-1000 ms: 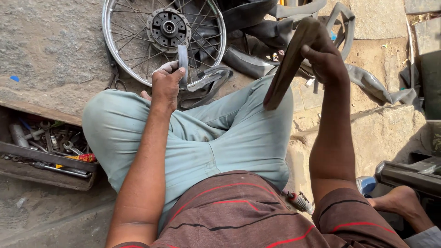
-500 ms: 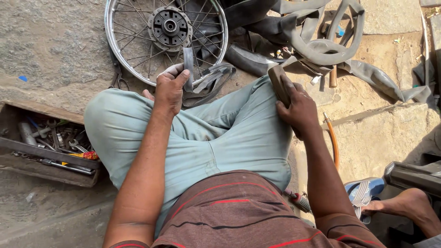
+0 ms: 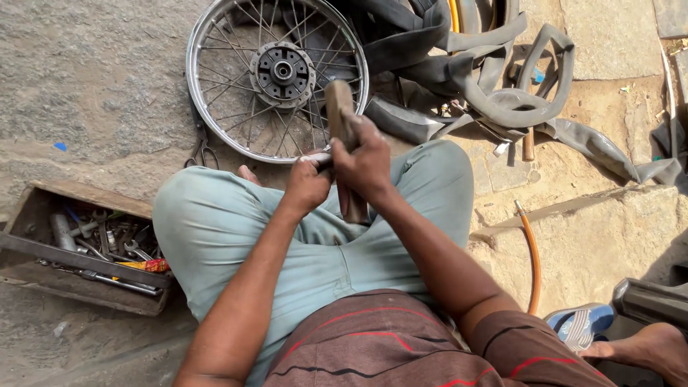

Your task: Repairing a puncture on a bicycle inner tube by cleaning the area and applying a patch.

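My right hand (image 3: 367, 163) grips a brown wooden block (image 3: 340, 115) that stands upright over my lap. My left hand (image 3: 307, 183) is closed around a small metal piece (image 3: 322, 155) right beside it, touching the right hand. Both hands meet above my knees in pale green trousers (image 3: 236, 222). Just beyond them a spoked wheel rim (image 3: 215, 43) with a dark hub (image 3: 282, 72) lies flat on the stone ground.
A wooden toolbox (image 3: 43, 197) with several wrenches sits at my left. Black rubber inner tubes (image 3: 494, 79) are heaped at the upper right. An orange hose (image 3: 534, 265) runs along the ground at right. Another person's bare foot (image 3: 645, 351) and a blue sandal (image 3: 579, 322) are at the lower right.
My right hand brought the wooden block from the right across to the middle, meeting my left hand. My left hand drew back from the wheel rim toward my lap.
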